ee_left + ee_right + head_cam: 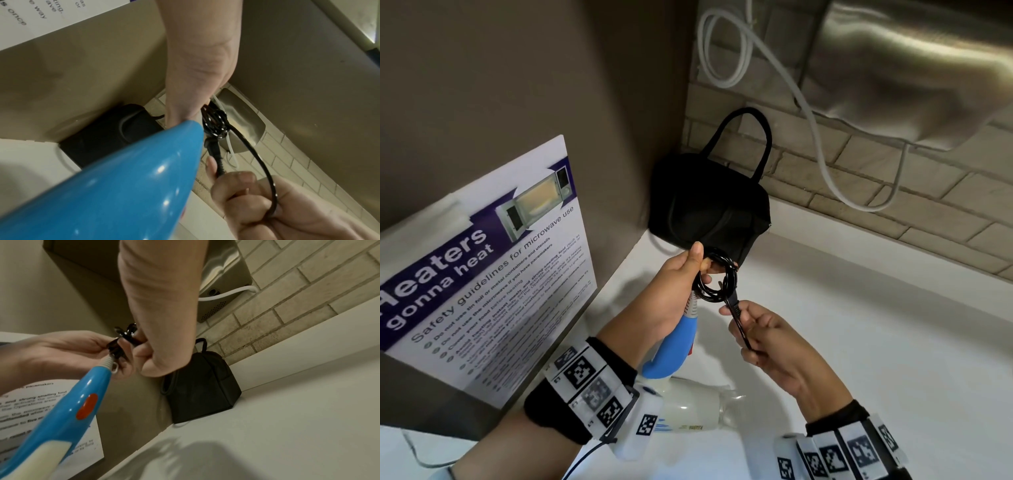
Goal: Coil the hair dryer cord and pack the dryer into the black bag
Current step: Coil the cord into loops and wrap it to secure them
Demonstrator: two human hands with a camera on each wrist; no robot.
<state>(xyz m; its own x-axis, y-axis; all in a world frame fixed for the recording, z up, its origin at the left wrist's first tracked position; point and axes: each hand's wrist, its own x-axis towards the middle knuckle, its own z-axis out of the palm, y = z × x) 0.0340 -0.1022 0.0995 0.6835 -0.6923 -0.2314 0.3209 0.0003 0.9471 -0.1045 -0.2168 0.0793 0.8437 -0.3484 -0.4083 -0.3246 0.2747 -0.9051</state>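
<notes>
The hair dryer has a blue handle and a white body and hangs low over the white counter. Its black cord is wound into a small coil at the handle's end. My left hand pinches the coil between thumb and fingers. My right hand grips the cord's plug end just below the coil. The black bag stands in the corner behind both hands, handles up. In the left wrist view the coil and plug hang beside the blue handle.
A microwave safety poster leans on the brown panel at the left. A steel wall unit with a white cable hangs on the brick wall above the bag.
</notes>
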